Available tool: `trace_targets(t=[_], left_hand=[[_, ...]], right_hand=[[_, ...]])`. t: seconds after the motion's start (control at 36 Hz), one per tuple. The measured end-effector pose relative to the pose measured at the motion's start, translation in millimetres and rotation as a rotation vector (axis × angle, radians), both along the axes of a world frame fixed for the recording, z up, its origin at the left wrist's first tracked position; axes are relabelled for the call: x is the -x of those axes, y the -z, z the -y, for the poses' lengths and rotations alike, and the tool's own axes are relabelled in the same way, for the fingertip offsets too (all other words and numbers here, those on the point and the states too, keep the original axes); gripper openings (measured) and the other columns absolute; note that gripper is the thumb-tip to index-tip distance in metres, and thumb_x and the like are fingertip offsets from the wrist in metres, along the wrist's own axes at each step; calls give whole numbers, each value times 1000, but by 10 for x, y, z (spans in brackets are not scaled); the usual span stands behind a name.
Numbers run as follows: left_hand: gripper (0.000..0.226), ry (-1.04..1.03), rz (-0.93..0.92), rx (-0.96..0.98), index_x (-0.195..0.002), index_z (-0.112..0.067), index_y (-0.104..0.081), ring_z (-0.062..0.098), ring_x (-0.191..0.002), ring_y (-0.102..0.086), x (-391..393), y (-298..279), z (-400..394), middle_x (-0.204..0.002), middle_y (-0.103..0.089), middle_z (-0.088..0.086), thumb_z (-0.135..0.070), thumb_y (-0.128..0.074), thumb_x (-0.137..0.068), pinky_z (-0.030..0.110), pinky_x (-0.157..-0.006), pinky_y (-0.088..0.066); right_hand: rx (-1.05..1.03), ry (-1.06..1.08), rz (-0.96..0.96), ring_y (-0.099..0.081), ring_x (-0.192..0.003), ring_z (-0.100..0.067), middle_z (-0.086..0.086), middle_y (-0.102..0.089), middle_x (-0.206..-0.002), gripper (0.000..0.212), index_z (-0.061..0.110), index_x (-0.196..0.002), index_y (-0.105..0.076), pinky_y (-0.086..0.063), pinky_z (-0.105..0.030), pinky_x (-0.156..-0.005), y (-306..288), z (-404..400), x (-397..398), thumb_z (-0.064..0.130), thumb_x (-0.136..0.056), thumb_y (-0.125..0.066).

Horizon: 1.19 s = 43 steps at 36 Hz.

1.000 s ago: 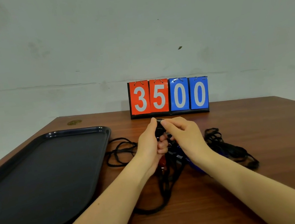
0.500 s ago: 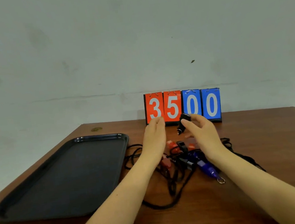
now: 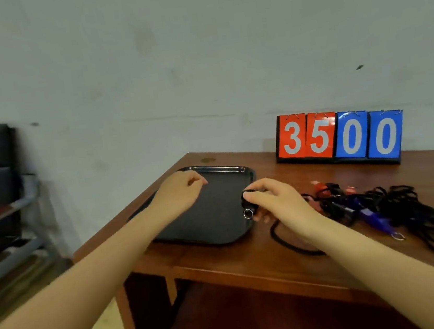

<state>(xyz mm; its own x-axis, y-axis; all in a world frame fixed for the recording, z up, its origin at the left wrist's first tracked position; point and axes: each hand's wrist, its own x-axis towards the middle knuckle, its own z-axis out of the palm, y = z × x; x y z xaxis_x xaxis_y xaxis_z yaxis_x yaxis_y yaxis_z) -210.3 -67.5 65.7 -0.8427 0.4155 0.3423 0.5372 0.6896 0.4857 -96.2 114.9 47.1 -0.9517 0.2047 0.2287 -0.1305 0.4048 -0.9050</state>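
tray on counter left, likely the drop spot | left grip above tray, loosely curled, holding nothing | right grip pinches black whistle over tray's right rim, whistle at its fingertips, ring end down, apparently for set-down | tangled lanyard pile right

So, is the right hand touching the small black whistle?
Touching. The head view shows the right hand pinching the small black whistle, its fingers curled round it.
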Motion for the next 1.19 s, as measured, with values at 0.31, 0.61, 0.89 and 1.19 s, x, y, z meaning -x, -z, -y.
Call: trace_targets(t=[0.31, 0.61, 0.89, 1.19], left_hand=[[54, -199, 60, -128, -129, -23, -53, 18, -112, -56, 209, 528, 1057, -125, -57, 3, -58, -42, -89, 41, -97, -49], [31, -271, -24, -159, -123, -12, -65, 11, -93, -55, 279, 638, 1098, -116, -67, 4, -17, -46, -99, 18, -76, -39], [29, -264, -37, -157, -117, -15, -69, 16, -101, -61, 208, 643, 1092, -112, -69, 3, -26, -52, -97, 24, -82, -46], [16, -19, -209, -295, -109, -31, -61, 3, -103, -50, -394, 357, 416, -111, -49, -11, -31, -52, -96, 21, -84, -41]], right_hand=[[35, -140, 140, -71, -78, -18, -11, -65, -111, 33, 14, -121, -57, -59, -29, -77, 100, 962, 764, 14, -89, -66], [-174, -59, 102, -56, -70, -8, 8, -62, -84, 25, 19, -112, -66, -45, -24, -63, 255, 1217, 1099, 31, -90, -65], [-444, -23, 78, -58, -106, -17, -5, -58, -129, 51, 18, -141, -44, -45, -30, -90, 228, 1259, 1062, 44, -97, -46], [-487, 49, -93, -55, -74, -4, 11, -60, -93, 32, 28, -129, -52, -42, -21, -68, -129, 247, 220, 29, -97, -51]])
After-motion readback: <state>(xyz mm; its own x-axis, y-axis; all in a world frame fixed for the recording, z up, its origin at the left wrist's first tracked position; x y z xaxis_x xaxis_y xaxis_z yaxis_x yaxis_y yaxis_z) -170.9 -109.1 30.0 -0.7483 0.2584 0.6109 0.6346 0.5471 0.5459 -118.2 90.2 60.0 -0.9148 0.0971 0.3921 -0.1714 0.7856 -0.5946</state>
